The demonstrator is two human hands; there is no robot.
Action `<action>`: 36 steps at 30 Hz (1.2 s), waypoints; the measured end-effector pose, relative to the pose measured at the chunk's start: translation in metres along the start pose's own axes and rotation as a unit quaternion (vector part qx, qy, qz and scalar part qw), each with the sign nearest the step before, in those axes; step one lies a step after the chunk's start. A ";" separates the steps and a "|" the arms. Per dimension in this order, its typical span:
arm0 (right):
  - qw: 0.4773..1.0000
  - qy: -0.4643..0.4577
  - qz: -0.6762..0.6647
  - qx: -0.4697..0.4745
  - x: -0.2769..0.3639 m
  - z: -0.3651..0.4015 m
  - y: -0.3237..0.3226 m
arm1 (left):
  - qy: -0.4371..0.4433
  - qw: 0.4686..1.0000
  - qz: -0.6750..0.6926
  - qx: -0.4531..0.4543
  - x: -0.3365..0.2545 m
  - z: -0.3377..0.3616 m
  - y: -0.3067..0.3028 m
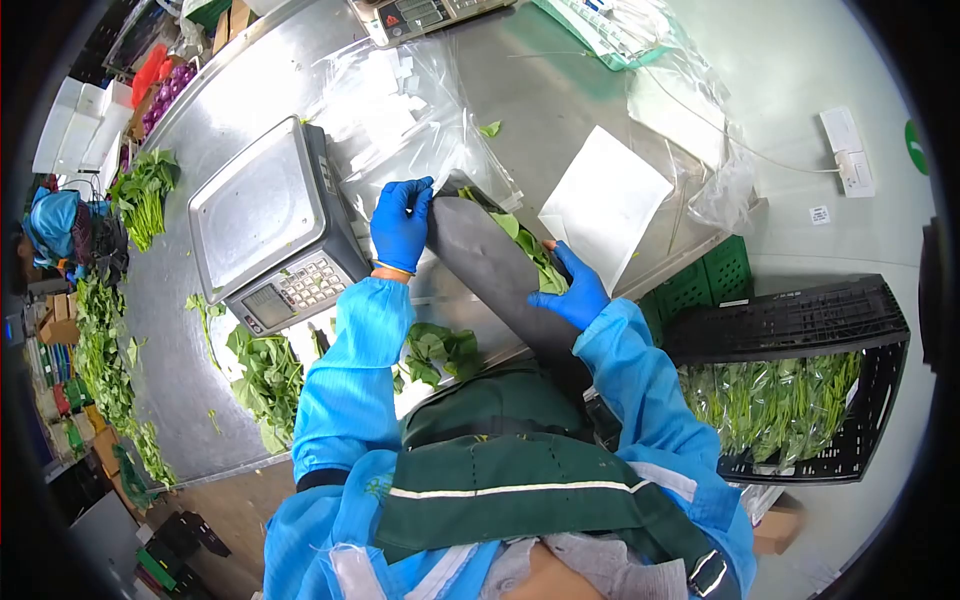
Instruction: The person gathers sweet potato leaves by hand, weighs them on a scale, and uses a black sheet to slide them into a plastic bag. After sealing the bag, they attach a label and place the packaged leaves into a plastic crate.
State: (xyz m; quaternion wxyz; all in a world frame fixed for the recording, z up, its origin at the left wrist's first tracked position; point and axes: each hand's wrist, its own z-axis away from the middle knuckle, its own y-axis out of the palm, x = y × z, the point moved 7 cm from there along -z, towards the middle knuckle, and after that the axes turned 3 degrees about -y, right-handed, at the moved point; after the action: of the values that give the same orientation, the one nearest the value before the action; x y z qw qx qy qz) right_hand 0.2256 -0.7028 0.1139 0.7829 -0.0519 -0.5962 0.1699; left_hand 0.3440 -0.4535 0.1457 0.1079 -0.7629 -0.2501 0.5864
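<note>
A long dark grey curved piece [490, 262] slants from between my hands down toward my apron. Leafy greens [522, 240] lie along its right side. My left hand [400, 225], in a blue glove, is closed in a pinch at its upper left end; what the fingertips hold is too small to make out. My right hand [578, 288], also blue-gloved, is closed around the lower end of the greens, thumb on the near side. Part of the greens is hidden by the grey piece.
A scale [255, 205] stands left of my hands, with clear plastic bags [390, 110] behind it. Loose greens [268, 375] lie near the table's front edge. White paper [605, 200] is right of my hands. A black crate [870, 420] at the right holds bagged greens [775, 400].
</note>
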 end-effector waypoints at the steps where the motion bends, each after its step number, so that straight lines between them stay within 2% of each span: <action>1: 1.000 0.018 -0.018 -0.005 -0.005 -0.003 0.000 | 0.034 0.999 -0.018 -0.004 -0.009 -0.001 -0.003; 7: 0.997 0.002 -0.069 -0.028 0.000 -0.013 -0.007 | 0.064 0.994 -0.079 -0.045 0.000 -0.003 -0.019; 9: 0.998 0.004 -0.065 -0.025 0.000 -0.017 -0.002 | 0.047 0.997 -0.047 0.027 -0.002 0.001 -0.003; 11: 0.998 0.007 -0.059 -0.022 -0.001 -0.021 0.003 | 0.068 0.995 -0.009 0.072 -0.014 0.006 0.018; 13: 0.999 0.023 -0.047 -0.016 -0.008 -0.027 0.010 | 0.150 0.979 -0.030 0.133 -0.035 0.021 0.039; 14: 0.998 0.019 -0.063 -0.026 -0.009 -0.028 0.009 | 0.149 0.980 -0.031 0.132 -0.035 0.023 0.040; 16: 0.996 0.035 -0.079 -0.032 -0.006 -0.028 0.003 | 0.072 0.984 0.109 0.117 -0.026 0.023 0.039; 17: 0.993 0.052 -0.095 -0.041 -0.006 -0.025 -0.001 | 0.021 0.992 0.102 0.073 -0.013 0.021 0.029; 18: 0.993 0.054 -0.096 -0.043 -0.013 -0.024 -0.002 | -0.049 0.985 0.162 0.020 0.013 0.022 0.026; 19: 0.991 0.058 -0.083 -0.091 -0.025 -0.024 -0.008 | -0.118 0.968 0.220 -0.034 0.046 0.028 0.027; 20: 0.986 0.061 -0.069 -0.136 -0.032 -0.023 -0.015 | -0.160 0.968 0.195 -0.010 0.070 0.037 0.029; 21: 0.986 0.060 -0.071 -0.135 -0.031 -0.023 -0.017 | -0.201 0.965 0.167 0.013 0.092 0.049 0.027; 23: 0.980 0.073 -0.085 -0.162 -0.027 -0.021 -0.024 | -0.224 0.968 0.094 0.064 0.111 0.068 0.015; 25: 0.977 0.069 -0.088 -0.180 -0.023 -0.017 -0.030 | -0.210 0.971 0.038 0.108 0.119 0.075 0.002; 27: 0.975 0.082 -0.110 -0.175 -0.032 -0.018 -0.036 | -0.190 0.977 0.004 0.094 0.127 0.076 -0.010; 29: 0.977 0.073 -0.113 -0.167 -0.043 -0.022 -0.040 | -0.252 0.956 0.060 0.137 0.127 0.071 -0.012; 31: 0.979 0.048 -0.129 -0.149 -0.051 -0.024 -0.040 | -0.192 0.969 0.146 0.051 0.102 0.051 -0.013; 33: 0.979 0.067 -0.149 -0.124 -0.054 -0.028 -0.037 | -0.202 0.959 0.192 0.044 0.065 0.022 -0.006; 35: 0.977 0.087 -0.167 -0.097 -0.054 -0.032 -0.032 | -0.322 0.906 0.266 0.067 0.074 0.009 0.026; 36: 0.983 0.075 -0.137 -0.097 -0.049 -0.038 -0.027 | -0.395 0.843 0.353 0.093 0.076 0.013 0.047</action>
State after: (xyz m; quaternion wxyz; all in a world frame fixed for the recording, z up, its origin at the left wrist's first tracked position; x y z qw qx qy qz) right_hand 0.2560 -0.7393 0.0654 0.8326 -0.0577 -0.5508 -0.0023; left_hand 0.3576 -0.4566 0.0566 -0.1439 -0.4900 0.0703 0.8569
